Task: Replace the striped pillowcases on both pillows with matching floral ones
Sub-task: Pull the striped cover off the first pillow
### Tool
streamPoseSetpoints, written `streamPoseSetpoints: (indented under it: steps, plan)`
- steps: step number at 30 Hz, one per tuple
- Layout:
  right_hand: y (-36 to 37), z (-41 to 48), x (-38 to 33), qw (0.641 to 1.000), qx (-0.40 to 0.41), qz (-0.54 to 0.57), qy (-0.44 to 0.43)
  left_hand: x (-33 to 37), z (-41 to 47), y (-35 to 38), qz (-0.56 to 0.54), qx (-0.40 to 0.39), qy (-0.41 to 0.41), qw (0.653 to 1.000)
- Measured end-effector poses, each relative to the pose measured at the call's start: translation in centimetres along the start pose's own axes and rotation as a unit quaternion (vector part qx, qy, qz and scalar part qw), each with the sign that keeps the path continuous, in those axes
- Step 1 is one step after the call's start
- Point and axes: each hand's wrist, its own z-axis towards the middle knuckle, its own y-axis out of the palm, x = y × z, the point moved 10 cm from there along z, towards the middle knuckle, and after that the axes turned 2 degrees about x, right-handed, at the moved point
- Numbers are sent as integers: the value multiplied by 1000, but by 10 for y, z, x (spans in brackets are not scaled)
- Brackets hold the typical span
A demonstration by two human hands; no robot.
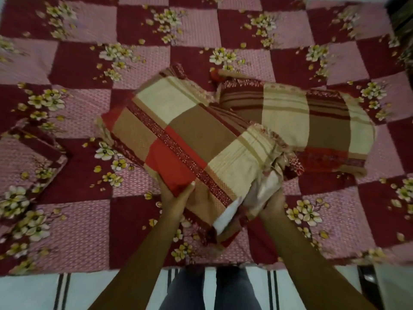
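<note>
Step in hand, as judged from the layout: removal of the first striped case. The near pillow (190, 135) lies diagonally on the bedsheet (245, 30), with its open end toward the person at the bed edge. The left hand (176, 195) grips the near corner of this pillow at the red block, thumb on top and fingers underneath. The right hand (268, 204) is closed round the bunched mouth of the striped pillowcase (252, 151), where the cloth is gathered into folds. The white inner pillow (225, 217) shows at the opening, so the case is only partly off. The far pillow (312, 121) lies just behind and to the right, touching the near one, and is fully cased in the same striped cloth. The floral pillowcases (26, 166) lie folded at the left edge of the bed, well apart from both pillows, in a print that matches the bedsheet. The next move probably calls for the following: hold the inner pillow fast with one hand and draw the case along its length with the other, keeping the mouth open so the filling does not snag. Risk: pulling from one corner only may drag the whole pillow off the bed. No brand, label or legible writing is visible on any cloth.
</note>
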Motion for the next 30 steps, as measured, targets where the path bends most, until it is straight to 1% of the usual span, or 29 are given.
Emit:
streamPoseSetpoints:
  steps: [1, 2, 3, 4, 5, 6, 7, 8, 9, 10, 11, 12, 13, 15, 16, 17, 18, 19, 20, 21, 22, 23, 24, 25, 27, 28, 30]
  plan:
    - [-18, 6, -9, 999, 39, 1, -33, -11, -5, 5, -9, -1, -7, 1000]
    - [-32, 6, -23, 993, 76, -16, -86, -19, -12, 7, -8, 3, -15, 1000]
    - [-45, 5, -40, 979, 110, -57, -162, -30, -15, 9, -3, 7, -15, 1000]
    - [-50, -4, -61, 949, 130, -117, -264, -33, -22, 16, 10, -10, -12, 1000]
    - [-40, -18, -78, 907, 103, -188, -362, -46, -25, 23, 26, -32, -10, 999]
    - [-23, -28, -82, 863, 38, -252, -437, -57, -30, 33, 50, -63, -26, 996]
    - [-6, -31, -73, 828, -37, -309, -466, -68, -36, 44, 54, -97, -49, 993]
    - [9, -30, -56, 810, -97, -359, -454, -76, -44, 53, 78, -129, -72, 986]
    - [17, -24, -37, 801, -139, -399, -423, -86, -47, 58, 89, -143, -84, 982]
    - [19, -13, -20, 801, -155, -430, -386, -91, -51, 59, 114, -142, -97, 978]
    - [17, 2, -4, 808, -155, -454, -342, -92, -49, 56, 109, -127, -93, 982]
    - [14, 14, 6, 816, -140, -473, -302, -93, -47, 50, 111, -111, -92, 983]
    - [11, 25, 11, 831, -122, -469, -271, -93, -43, 46, 107, -108, -92, 984]
    - [8, 44, 6, 865, -82, -431, -242, -94, -37, 35, 108, -97, -99, 984]
    - [11, 49, 0, 882, -77, -403, -231, -90, -35, 31, 99, -83, -89, 988]
    - [17, 49, -4, 900, -87, -370, -215, -80, -33, 24, 113, -50, -76, 989]
    - [24, 46, -10, 917, -108, -329, -201, -66, -32, 14, 137, 1, -64, 989]
    - [32, 43, -16, 932, -137, -277, -191, -45, -33, 8, 181, 52, -31, 982]
    - [38, 39, -22, 940, -158, -240, -186, -17, -38, 9, 229, 97, 17, 968]
    - [44, 36, -28, 941, -175, -216, -192, 12, -42, 18, 267, 125, 88, 951]
    - [49, 33, -33, 938, -184, -218, -200, 45, -47, 37, 290, 125, 171, 933]
    - [51, 34, -34, 935, -190, -218, -207, 75, -52, 63, 303, 105, 243, 915]
    - [52, 36, -36, 929, -194, -234, -211, 95, -51, 95, 320, 63, 297, 897]
    - [54, 36, -35, 925, -200, -243, -211, 113, -47, 127, 359, 22, 335, 871]
    - [55, 34, -34, 920, -205, -253, -216, 139, -37, 196, 449, -65, 397, 798]
    - [57, 29, -35, 917, -210, -254, -225, 146, -30, 226, 487, -108, 414, 762]
    - [59, 27, -35, 919, -225, -220, -237, 148, -13, 272, 547, -183, 405, 709]
